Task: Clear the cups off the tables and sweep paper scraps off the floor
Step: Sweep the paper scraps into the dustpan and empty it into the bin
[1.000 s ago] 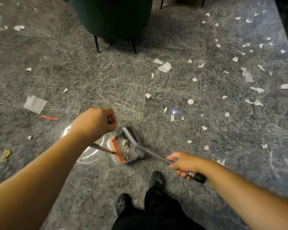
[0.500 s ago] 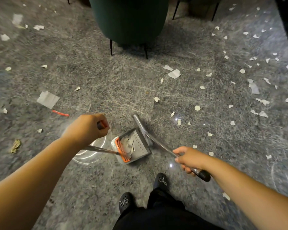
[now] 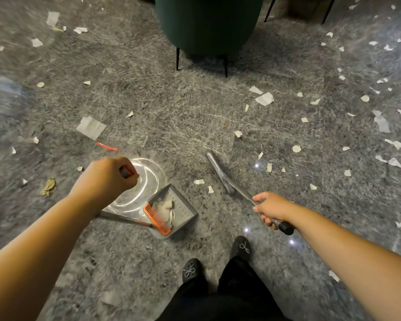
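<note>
The left hand [image 3: 105,176] is clenched around the top of the dustpan handle, left of the frame centre, and the right hand [image 3: 270,208] grasps the metal broom handle [image 3: 252,200] just above its black end grip, at the lower right. The grey dustpan [image 3: 175,210] stands on the floor between both arms, with an orange comb edge [image 3: 158,218] along its near side and some paper scraps [image 3: 164,206] lying inside. The grey broom head [image 3: 219,172] rests on the floor to the right of the dustpan, apart from it, with two scraps between them. Many white paper scraps are spread on the grey marble floor [image 3: 183,117], mostly in the right half of the frame; a bigger sheet [image 3: 91,127] and a red strip [image 3: 107,146] lie at the middle left. A dark green chair [image 3: 207,22] on thin black legs stands at the top centre, cut off by the frame edge. The round shiny reflection [image 3: 146,181] beside the left hand is hard to identify. Two black shoes [image 3: 241,247] show at the bottom.
</note>
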`<state>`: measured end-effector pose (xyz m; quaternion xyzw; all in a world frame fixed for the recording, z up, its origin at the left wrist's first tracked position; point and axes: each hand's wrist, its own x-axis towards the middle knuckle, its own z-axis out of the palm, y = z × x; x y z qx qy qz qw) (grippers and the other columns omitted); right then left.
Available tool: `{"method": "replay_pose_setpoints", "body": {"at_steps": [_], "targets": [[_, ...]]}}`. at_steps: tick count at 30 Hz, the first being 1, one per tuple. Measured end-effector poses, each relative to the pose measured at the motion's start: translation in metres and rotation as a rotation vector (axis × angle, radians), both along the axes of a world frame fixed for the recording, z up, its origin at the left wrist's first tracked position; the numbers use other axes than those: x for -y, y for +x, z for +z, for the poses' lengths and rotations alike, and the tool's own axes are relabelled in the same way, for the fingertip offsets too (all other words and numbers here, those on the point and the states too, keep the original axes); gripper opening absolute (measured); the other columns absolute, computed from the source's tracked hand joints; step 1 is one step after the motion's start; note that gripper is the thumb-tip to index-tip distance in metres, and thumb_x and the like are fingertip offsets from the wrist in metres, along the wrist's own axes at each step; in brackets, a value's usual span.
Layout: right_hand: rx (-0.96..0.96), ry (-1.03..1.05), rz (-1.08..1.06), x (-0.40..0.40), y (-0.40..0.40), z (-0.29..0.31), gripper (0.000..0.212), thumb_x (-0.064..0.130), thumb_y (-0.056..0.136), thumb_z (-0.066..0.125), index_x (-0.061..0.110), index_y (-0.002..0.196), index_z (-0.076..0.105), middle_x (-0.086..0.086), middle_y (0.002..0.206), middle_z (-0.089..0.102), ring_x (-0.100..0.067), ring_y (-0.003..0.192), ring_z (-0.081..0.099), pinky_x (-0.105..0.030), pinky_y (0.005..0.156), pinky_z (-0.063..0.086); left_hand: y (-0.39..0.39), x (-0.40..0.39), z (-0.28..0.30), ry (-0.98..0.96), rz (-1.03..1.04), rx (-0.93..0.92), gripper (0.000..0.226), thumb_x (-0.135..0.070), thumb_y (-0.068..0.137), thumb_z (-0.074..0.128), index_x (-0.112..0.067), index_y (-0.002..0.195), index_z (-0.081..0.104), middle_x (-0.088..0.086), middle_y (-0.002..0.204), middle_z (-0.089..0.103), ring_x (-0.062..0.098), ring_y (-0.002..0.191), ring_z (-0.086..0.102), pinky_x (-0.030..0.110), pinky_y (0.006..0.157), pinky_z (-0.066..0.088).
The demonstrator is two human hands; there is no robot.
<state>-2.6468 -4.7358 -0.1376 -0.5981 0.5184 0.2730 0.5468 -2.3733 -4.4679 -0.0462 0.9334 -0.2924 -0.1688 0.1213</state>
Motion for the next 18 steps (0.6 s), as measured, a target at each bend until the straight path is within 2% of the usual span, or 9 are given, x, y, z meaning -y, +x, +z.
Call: {"method": "replay_pose_setpoints", "body": {"at_steps": [4,6,9,13,16,18], "targets": [[-0.034,-0.029,0.048,-0.011,0.014,-0.011,0.050,0.006,0.096,0.051,0.012,0.143,0.033,-0.010,0.067,0.048,-0.014,0.043,0.043,-0.014,0.035,0.035,0.003,-0.010,-0.012,0.039,0.015,0.003,0.005,-0.027,0.079,0.073,-0.026,0.077,0.069,-0.007,0.066,0.063,0.018,0.064,0.059,0.028,0.059,0.045],[-0.055,-0.026,0.084,-0.018,0.023,-0.016,0.041,0.004,0.096,0.049,0.006,0.136,0.038,-0.010,0.067,0.047,-0.015,0.045,0.042,-0.015,0.035,0.035,0.009,-0.012,-0.015,0.034,0.008,0.014,0.004,-0.027,0.079,0.072,-0.025,0.078,0.069,-0.005,0.066,0.064,0.021,0.066,0.060,0.028,0.059,0.044],[-0.084,-0.020,0.164,-0.031,0.038,-0.024,0.029,0.003,0.096,0.045,0.008,0.124,0.042,-0.011,0.064,0.048,-0.016,0.044,0.042,-0.017,0.038,0.036,0.016,-0.017,-0.016,0.027,0.002,0.012,0.004,-0.027,0.080,0.072,-0.025,0.081,0.069,-0.006,0.067,0.063,0.021,0.068,0.059,0.029,0.061,0.043],[-0.099,0.002,0.289,-0.053,0.055,-0.029,0.015,0.003,0.095,0.045,0.004,0.110,0.046,-0.010,0.060,0.046,-0.014,0.038,0.040,-0.016,0.037,0.035,0.014,-0.025,-0.018,0.024,0.003,0.013,0.003,-0.027,0.080,0.070,-0.025,0.082,0.068,-0.012,0.065,0.058,0.017,0.065,0.056,0.025,0.054,0.039],[-0.077,0.044,0.348,-0.075,0.061,-0.025,0.025,0.002,0.096,0.045,-0.002,0.120,0.046,-0.009,0.060,0.045,-0.013,0.037,0.040,-0.014,0.035,0.034,0.007,-0.031,-0.019,0.018,0.003,0.017,0.003,-0.028,0.081,0.069,-0.025,0.082,0.068,-0.007,0.069,0.062,0.022,0.070,0.060,0.030,0.061,0.048],[-0.050,0.075,0.381,-0.088,0.061,-0.020,0.033,0.003,0.096,0.047,-0.002,0.129,0.042,-0.008,0.062,0.046,-0.011,0.039,0.041,-0.014,0.034,0.035,0.002,-0.035,-0.019,0.008,-0.014,0.038,0.004,-0.026,0.081,0.068,-0.023,0.078,0.068,-0.003,0.069,0.064,0.024,0.069,0.061,0.033,0.061,0.050]]}}
